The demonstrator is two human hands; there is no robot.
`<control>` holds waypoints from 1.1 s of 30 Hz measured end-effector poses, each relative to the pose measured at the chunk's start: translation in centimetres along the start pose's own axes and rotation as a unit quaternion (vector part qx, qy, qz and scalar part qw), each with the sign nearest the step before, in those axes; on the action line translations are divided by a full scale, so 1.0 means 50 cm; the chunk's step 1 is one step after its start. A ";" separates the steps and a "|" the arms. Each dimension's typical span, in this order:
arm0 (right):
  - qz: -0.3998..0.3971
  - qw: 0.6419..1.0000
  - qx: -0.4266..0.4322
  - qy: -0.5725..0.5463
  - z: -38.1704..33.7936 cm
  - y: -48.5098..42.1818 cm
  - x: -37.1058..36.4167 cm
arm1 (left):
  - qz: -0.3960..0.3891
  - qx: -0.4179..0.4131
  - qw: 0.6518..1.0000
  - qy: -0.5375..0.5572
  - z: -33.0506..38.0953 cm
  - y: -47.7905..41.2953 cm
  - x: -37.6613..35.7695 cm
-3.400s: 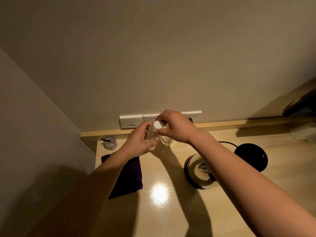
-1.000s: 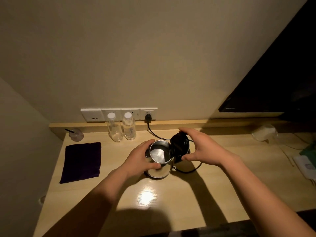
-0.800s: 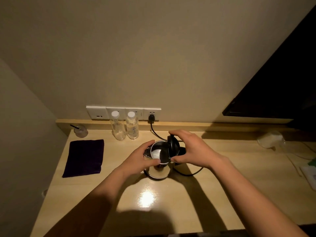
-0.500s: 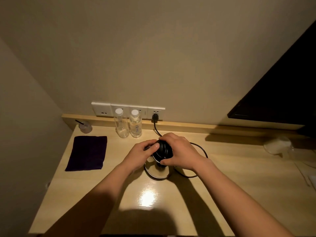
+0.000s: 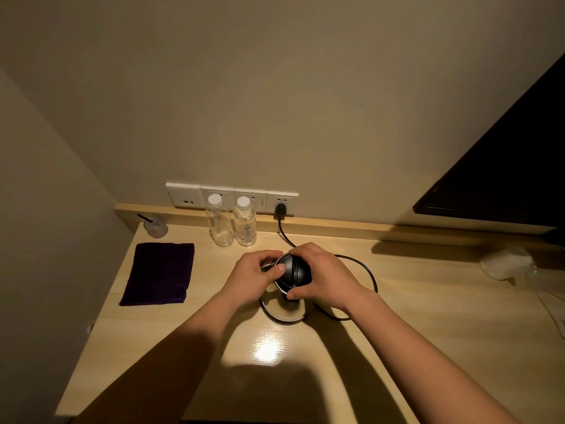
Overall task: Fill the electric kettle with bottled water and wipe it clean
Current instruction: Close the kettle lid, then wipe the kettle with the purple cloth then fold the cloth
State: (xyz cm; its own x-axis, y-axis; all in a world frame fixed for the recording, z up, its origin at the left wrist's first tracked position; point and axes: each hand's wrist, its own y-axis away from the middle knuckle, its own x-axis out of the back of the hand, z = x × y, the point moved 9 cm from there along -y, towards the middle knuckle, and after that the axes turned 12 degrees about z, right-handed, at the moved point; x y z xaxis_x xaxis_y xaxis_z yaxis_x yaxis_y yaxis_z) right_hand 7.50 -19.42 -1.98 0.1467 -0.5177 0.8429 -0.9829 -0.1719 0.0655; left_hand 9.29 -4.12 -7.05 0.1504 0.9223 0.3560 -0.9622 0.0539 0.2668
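The kettle [image 5: 282, 309], lid [image 5: 295, 270] down, stands mid-tabletop [image 5: 428, 316] nearer the back edge, left hand [image 5: 255, 278] curled round its left side, right hand [image 5: 324, 278] gripping lid and right side; likely rigid, slick and water-heavy, it is best steadied by the body while wiped.

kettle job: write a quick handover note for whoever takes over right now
Left hand grips the kettle on its left side, thumb on the lid. Right hand grips the other side, fingers over the lid.
The kettle stands mid-table with the lid down, cord plugged into the wall.
Left bottle looks empty and right bottle looks full. Both are capped, at the back.
Cloth lies folded at the left, untouched.
Done: filling, apparently, though the water is hidden.
Left: wipe the kettle with the cloth.
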 end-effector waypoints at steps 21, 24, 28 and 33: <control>0.012 0.989 -0.068 -0.130 -0.257 -0.134 -0.207 | 0.330 0.189 0.924 -0.038 -0.284 0.024 0.451; 0.002 0.968 -0.173 -0.184 -0.248 -0.174 -0.309 | 0.321 0.222 0.917 -0.080 -0.349 -0.015 0.518; -0.003 0.915 -0.312 -0.255 -0.227 -0.209 -0.421 | 0.251 0.228 0.926 -0.165 -0.410 -0.079 0.553; -0.004 0.881 -0.415 -0.227 -0.205 -0.238 -0.506 | 0.178 0.215 0.928 -0.248 -0.459 -0.133 0.541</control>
State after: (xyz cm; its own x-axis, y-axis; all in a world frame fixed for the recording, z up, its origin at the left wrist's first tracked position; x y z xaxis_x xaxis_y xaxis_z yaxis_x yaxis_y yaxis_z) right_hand 14.35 4.32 -18.60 -0.0023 -0.8329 0.5534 -0.6974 0.3980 0.5961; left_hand 14.57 29.24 -19.73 0.0286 0.5577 0.8295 -0.8079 -0.4758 0.3477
